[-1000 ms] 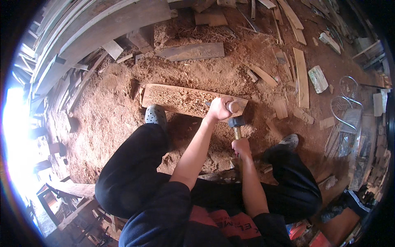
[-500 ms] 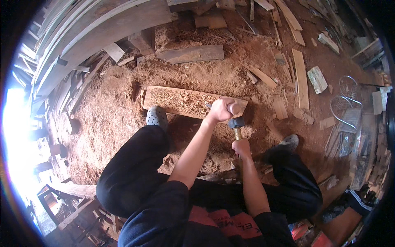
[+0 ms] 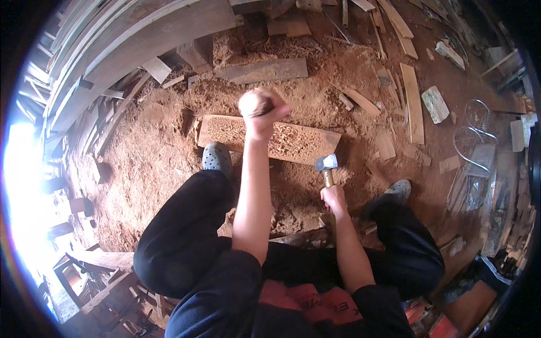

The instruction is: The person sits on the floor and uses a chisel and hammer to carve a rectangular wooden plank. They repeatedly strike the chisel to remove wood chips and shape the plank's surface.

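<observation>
My left hand [image 3: 266, 119] is closed around a wooden-handled chisel [image 3: 255, 103], lifted above the carved plank and smeared by motion; the blade is mostly hidden by the fingers. Lower and to the right, my right hand [image 3: 333, 197] grips a short hammer [image 3: 327, 163] by its brass-coloured handle, with the metal head up near the plank's right end. The wooden plank [image 3: 307, 143] lies on the ground between my feet, its upper face covered in a dense carved pattern with loose chips on it. My left shoe touches or nearly touches its near edge.
Sawdust and shavings cover the ground [image 3: 152, 169]. A loose grey board [image 3: 265, 71] lies beyond the plank. Long stacked boards [image 3: 169, 28] fill the far left. Offcuts [image 3: 413, 104] and a wire rack [image 3: 476, 138] are on the right, and a wooden frame [image 3: 70, 276] at lower left.
My left hand has moved left and away from the plank's right part, turning with the chisel. The hammer has shifted slightly, and its head has tilted to show a brighter face.
</observation>
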`<move>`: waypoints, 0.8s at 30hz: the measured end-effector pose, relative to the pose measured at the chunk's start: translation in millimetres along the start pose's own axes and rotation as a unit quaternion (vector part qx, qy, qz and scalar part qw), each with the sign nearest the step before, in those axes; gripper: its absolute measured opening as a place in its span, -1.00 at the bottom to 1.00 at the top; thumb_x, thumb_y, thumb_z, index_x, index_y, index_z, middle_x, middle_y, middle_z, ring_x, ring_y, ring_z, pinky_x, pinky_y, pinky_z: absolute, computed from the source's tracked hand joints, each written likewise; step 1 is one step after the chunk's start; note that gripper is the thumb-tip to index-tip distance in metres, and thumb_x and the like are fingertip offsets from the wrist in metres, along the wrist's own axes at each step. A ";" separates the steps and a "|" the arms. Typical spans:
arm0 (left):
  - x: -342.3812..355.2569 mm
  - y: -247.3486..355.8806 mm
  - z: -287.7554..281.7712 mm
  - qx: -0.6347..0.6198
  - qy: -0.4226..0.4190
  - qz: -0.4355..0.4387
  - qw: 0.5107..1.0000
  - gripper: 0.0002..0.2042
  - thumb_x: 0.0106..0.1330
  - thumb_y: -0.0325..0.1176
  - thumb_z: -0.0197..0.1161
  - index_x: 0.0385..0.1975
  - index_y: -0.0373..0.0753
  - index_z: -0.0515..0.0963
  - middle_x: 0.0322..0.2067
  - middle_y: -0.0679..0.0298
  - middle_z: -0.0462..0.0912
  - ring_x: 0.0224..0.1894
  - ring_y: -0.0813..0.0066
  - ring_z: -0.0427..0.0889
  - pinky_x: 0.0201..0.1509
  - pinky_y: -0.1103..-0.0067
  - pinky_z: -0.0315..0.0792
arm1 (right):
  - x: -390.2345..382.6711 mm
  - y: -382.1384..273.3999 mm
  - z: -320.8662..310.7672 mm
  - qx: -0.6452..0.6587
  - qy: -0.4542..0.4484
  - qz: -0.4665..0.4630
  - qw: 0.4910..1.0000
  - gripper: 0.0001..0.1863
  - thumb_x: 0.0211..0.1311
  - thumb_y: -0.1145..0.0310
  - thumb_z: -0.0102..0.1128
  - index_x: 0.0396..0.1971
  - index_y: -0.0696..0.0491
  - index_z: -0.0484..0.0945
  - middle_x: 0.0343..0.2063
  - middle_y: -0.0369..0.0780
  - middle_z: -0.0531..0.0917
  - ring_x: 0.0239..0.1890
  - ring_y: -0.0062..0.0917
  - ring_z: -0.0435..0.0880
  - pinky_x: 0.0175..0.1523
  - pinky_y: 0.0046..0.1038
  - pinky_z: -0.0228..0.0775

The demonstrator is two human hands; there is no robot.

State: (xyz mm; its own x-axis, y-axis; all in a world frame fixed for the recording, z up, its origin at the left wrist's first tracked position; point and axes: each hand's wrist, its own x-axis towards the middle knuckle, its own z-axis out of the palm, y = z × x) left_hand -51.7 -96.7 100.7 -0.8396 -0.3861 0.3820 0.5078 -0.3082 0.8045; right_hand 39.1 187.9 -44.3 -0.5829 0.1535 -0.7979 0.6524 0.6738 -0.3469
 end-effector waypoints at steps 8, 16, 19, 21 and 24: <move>-56.3 -51.1 4.3 0.170 -0.065 -0.172 0.968 -0.78 -0.30 -0.59 0.42 -0.69 -0.24 0.47 -0.67 0.38 0.49 -0.60 0.62 0.41 -0.49 0.63 0.31 | 11.1 13.2 7.8 -0.030 0.025 -0.027 0.999 -0.80 -0.15 0.42 0.06 -0.61 0.30 0.50 -0.76 -0.08 0.54 -0.72 -0.32 0.57 -0.61 -0.27 0.36; -89.8 -84.8 -0.4 0.072 -0.052 -0.307 0.948 -0.81 -0.31 -0.56 0.38 -0.74 -0.22 0.46 -0.70 0.40 0.48 -0.61 0.64 0.42 -0.49 0.62 0.31 | -5.5 6.9 1.7 0.014 0.039 -0.065 0.997 -0.76 -0.18 0.39 0.12 -0.55 0.30 0.50 -0.74 -0.12 0.54 -0.75 -0.38 0.54 -0.65 -0.30 0.34; -87.5 -82.6 -1.4 0.096 -0.075 -0.309 0.943 -0.80 -0.31 -0.56 0.38 -0.72 -0.23 0.46 -0.69 0.41 0.48 -0.61 0.65 0.40 -0.49 0.62 0.31 | -7.7 5.2 2.2 0.054 0.030 -0.057 0.996 -0.79 -0.21 0.40 0.19 -0.59 0.25 0.49 -0.76 -0.18 0.51 -0.78 -0.43 0.50 -0.68 -0.34 0.31; -87.3 -88.1 -1.1 0.155 -0.128 -0.227 0.953 -0.79 -0.30 -0.56 0.40 -0.69 -0.24 0.46 -0.68 0.41 0.45 -0.58 0.61 0.40 -0.47 0.58 0.28 | -11.6 4.1 0.0 0.123 0.000 -0.053 0.991 -0.84 -0.22 0.43 0.20 -0.65 0.19 0.44 -0.80 -0.24 0.45 -0.83 -0.50 0.42 -0.73 -0.39 0.23; -98.7 -86.7 10.9 0.179 -0.125 -0.251 0.943 -0.76 -0.31 -0.49 0.43 -0.67 -0.25 0.45 -0.65 0.40 0.44 -0.53 0.63 0.36 -0.42 0.57 0.29 | -28.1 -1.3 -12.6 0.248 -0.059 -0.042 0.966 -0.85 -0.22 0.53 0.18 -0.73 0.09 0.36 -0.85 -0.35 0.35 -0.89 -0.64 0.28 -0.80 -0.52 0.09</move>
State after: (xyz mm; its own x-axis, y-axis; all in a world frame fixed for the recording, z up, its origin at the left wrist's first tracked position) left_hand -14.9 -22.4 -1.9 -0.9988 -0.0394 -0.0290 -0.0263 -0.0667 0.9974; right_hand 48.6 191.8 -15.1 -0.6041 0.0100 -0.7968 0.7738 0.2462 -0.5836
